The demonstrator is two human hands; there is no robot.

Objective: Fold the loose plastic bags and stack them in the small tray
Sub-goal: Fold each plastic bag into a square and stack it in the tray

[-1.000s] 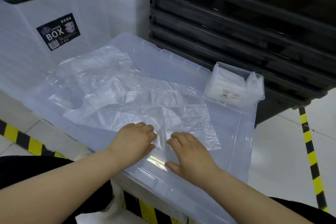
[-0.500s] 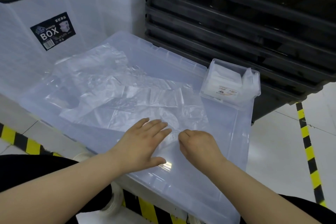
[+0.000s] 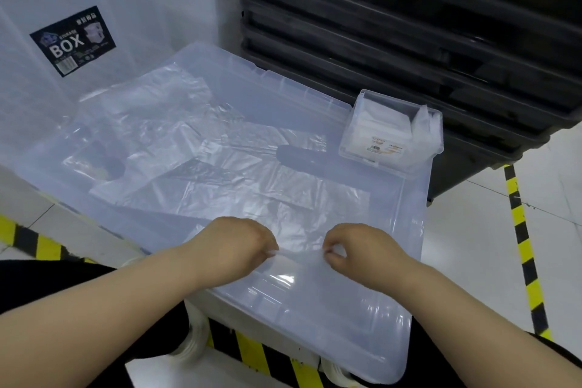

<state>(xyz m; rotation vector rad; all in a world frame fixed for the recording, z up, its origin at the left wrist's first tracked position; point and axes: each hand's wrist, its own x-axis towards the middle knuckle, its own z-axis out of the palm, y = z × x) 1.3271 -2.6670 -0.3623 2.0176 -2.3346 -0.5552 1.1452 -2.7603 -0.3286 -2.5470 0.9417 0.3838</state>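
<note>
Clear plastic film is what I'm handling: both my hands pinch the near edge of the top plastic bag [image 3: 252, 192], which lies spread flat across the translucent lid [image 3: 362, 318] that serves as my work surface. My left hand [image 3: 233, 246] has its fingers curled together, clamped on the film at one end of a short stretched strip; my right hand [image 3: 359, 249] grips the other end, thumb and fingertips closed on it. The two hands sit near the lid's near edge, a small gap between them. More loose bags [image 3: 151, 123] lie crumpled and overlapping toward the lid's far left corner. At the far right corner stands the small tray [image 3: 352, 135], clear-walled, with folded bags already inside. Black crates [image 3: 409, 25] are stacked beyond it, and a storage box [image 3: 72, 41] stands beyond the lid's left side.
</note>
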